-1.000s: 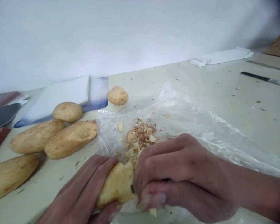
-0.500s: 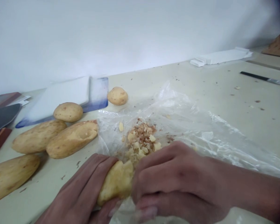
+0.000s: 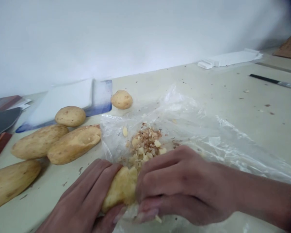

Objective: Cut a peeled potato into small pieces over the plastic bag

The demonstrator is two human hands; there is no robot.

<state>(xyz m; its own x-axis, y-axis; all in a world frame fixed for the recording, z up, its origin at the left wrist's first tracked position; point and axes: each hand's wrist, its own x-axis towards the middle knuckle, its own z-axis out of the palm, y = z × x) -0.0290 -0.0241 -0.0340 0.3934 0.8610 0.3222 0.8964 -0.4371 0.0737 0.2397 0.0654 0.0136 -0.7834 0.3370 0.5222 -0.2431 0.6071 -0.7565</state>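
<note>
Yellow potato (image 3: 120, 191) sits pressed inside the closed grip of the left hand (image 3: 82, 194) and the right hand (image 3: 184, 187) above a clear plastic bag (image 3: 181, 110), with a small heap of crumbled pieces (image 3: 145, 145) already just ahead of the grip, and five whole potatoes (image 3: 74, 144) remain on its left side.

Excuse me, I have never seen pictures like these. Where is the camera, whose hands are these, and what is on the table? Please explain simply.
No machine here: these are a person's own bare hands. One camera worn on the head looks forward and down, so you see what the person sees. The left hand holds a potato, and the right hand presses against it; I cannot see whether that hand holds anything. Below them lies a clear plastic bag with a heap of chopped pieces. More whole potatoes lie on the pale counter.
</note>
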